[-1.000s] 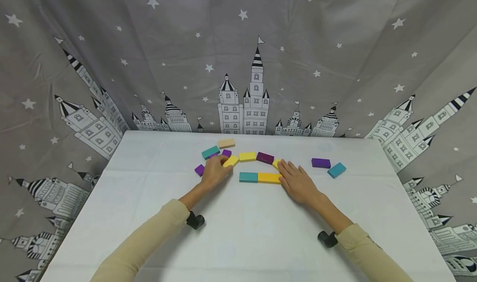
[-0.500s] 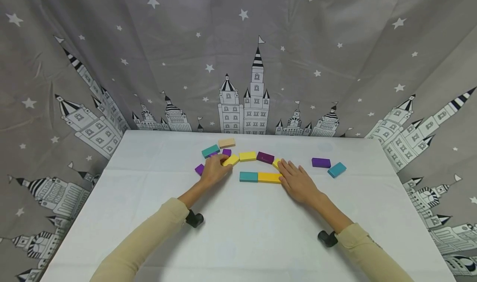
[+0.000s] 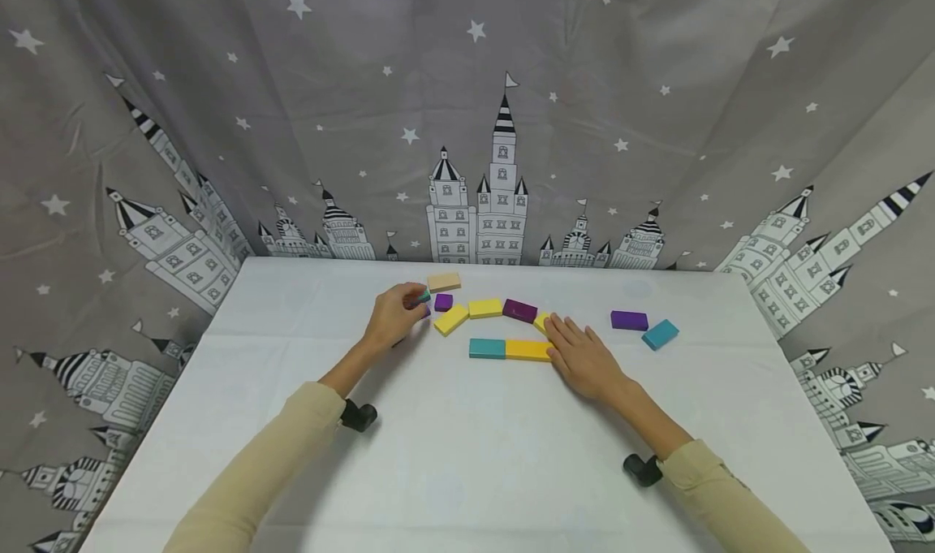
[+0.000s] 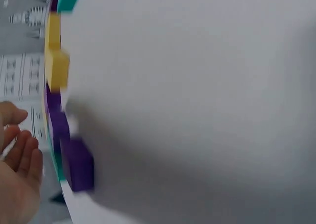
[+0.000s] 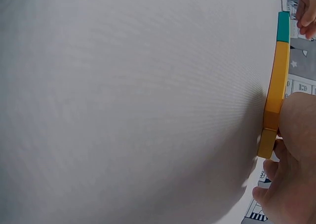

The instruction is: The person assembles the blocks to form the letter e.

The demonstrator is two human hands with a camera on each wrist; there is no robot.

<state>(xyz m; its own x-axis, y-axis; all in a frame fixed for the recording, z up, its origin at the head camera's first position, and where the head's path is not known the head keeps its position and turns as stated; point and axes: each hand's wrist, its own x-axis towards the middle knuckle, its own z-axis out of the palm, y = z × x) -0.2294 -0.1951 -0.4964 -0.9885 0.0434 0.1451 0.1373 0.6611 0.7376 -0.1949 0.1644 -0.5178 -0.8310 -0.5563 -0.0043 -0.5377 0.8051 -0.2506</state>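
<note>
My left hand point(image 3: 393, 317) hovers over the left cluster, thumb and fingers apart, with nothing between them in the left wrist view. Below it a teal block point(image 3: 424, 296) and purple blocks point(image 4: 78, 165) are partly hidden. Just right of that hand lies a slanted yellow block point(image 3: 451, 320). A curved row continues with another yellow block point(image 3: 485, 308) and a dark purple block point(image 3: 520, 310). My right hand point(image 3: 586, 360) rests, fingers stretched out, on the row's right end, partly covering a small yellow block point(image 3: 540, 321) and a longer orange-yellow block point(image 3: 527, 350). A teal block point(image 3: 486, 348) abuts the latter.
A beige block point(image 3: 444, 282) lies at the back, with a small purple block point(image 3: 443, 302) in front of it. To the right are a purple block point(image 3: 629, 320) and a blue block point(image 3: 661, 334). A grey castle-print curtain point(image 3: 467, 114) hangs behind the white table point(image 3: 467, 455).
My left hand has let go of the slanted yellow block and moved left, over the teal and purple blocks. The right hand stays in place.
</note>
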